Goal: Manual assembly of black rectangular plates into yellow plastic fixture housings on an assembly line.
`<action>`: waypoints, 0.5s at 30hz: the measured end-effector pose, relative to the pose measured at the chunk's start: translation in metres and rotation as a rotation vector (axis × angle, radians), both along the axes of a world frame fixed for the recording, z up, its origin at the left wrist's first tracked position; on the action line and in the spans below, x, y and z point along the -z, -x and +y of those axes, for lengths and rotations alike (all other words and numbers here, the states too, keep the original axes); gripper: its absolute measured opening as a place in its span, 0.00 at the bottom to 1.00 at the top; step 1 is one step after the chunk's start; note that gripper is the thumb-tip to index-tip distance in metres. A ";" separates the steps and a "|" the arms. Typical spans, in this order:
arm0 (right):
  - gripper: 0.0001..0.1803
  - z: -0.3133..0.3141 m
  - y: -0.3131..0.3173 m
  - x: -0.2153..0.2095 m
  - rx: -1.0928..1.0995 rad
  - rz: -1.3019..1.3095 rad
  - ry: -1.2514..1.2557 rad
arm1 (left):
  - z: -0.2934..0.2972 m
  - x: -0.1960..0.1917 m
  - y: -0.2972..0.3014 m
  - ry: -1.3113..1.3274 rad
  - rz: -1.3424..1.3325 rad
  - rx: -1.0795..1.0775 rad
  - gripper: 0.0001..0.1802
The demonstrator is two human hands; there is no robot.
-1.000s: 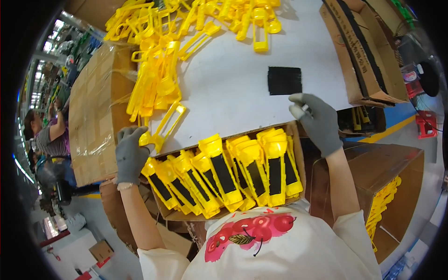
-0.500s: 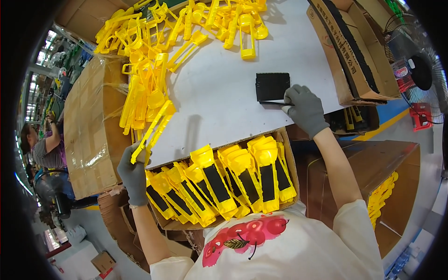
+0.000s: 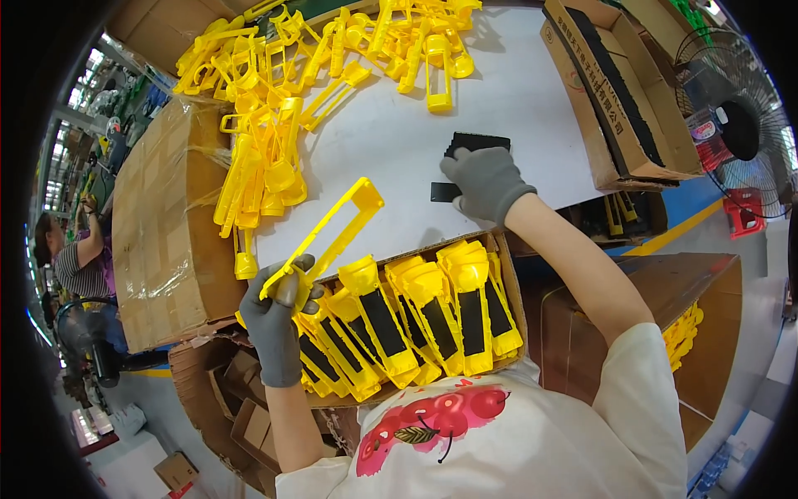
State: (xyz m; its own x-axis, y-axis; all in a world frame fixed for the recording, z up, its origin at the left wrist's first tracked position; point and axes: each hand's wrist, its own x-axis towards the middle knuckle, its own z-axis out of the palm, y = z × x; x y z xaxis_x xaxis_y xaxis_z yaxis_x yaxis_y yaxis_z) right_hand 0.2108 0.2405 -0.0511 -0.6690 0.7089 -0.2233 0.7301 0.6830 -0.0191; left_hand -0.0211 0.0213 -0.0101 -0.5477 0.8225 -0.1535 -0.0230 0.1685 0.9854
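Observation:
My left hand [image 3: 278, 328], in a grey glove, grips a yellow plastic frame [image 3: 343, 243] by its lower end. The long open frame slants up to the right over the table's near edge. On the table my right hand [image 3: 490, 185], gloved too, has its fingers closed over a thin black panel [image 3: 443, 192]; the panel's left end sticks out. Just beyond those fingers lies a stack of black panels [image 3: 478, 141]. In front of my body, a cardboard box [image 3: 514, 287] holds several yellow frames [image 3: 407, 333] with black panels set in them.
A heap of yellow frames [image 3: 266, 125] covers the table's [image 3: 399, 158] far left. Cartons stand left [image 3: 166, 224] and far right [image 3: 607, 100]; the right one holds black pieces. Beyond it is a fan [image 3: 740, 129]. Lower right, a carton [image 3: 715, 316] contains yellow parts. Another person [image 3: 79, 262] is far left.
My left hand has moved right and up, swinging the frame inward over the table. My right hand has shifted left, drawing a black panel away from the stack.

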 end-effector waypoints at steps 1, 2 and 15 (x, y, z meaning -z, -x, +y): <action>0.18 0.001 0.007 0.003 -0.033 0.008 -0.009 | -0.002 0.001 0.000 -0.025 -0.047 -0.004 0.15; 0.18 0.002 0.012 0.009 -0.035 0.005 -0.009 | -0.004 0.003 0.000 -0.024 -0.051 -0.006 0.15; 0.07 -0.003 -0.005 -0.026 0.021 0.543 0.070 | -0.013 0.006 -0.024 -0.042 -0.283 0.023 0.17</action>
State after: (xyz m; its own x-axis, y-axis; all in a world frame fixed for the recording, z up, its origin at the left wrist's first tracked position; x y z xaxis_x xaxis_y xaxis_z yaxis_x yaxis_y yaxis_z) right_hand 0.2162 0.2373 -0.0251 -0.6871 0.7192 0.1032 0.6159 0.6519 -0.4424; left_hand 0.0029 0.0081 -0.0162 -0.4695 0.8428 -0.2630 -0.2947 0.1312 0.9465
